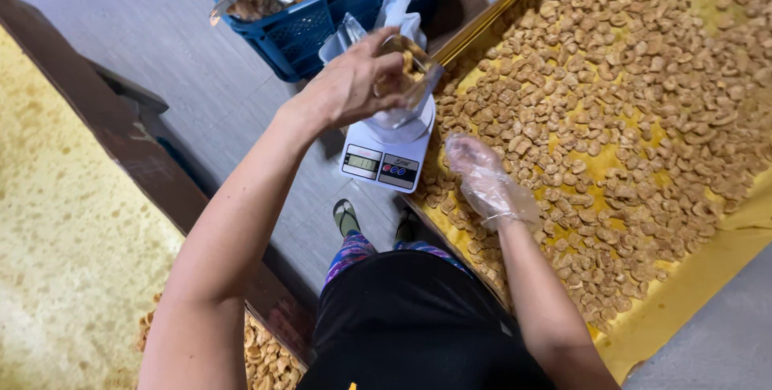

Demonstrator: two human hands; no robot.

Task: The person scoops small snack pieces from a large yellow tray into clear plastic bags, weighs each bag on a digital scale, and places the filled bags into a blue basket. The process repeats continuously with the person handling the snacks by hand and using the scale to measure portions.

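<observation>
My left hand [354,80] grips a clear plastic bag [406,68] partly filled with brown snack pieces, held over a small white digital kitchen scale [382,161]. My right hand [482,181], in a thin clear plastic glove, rests palm down on the snack pieces [635,84] at the near left edge of a wide tray lined in yellow [683,285]. The gloved hand's fingers are apart and I see nothing held in them. The scale stands between the tray and the grey floor, just left of the right hand.
A blue plastic crate [322,20] with filled clear bags stands beyond the scale. A second tray with a yellow surface [64,237] and dark wooden rim lies to the left, with some snack pieces [265,358] at its near end. My sandalled feet [346,217] stand on the grey floor.
</observation>
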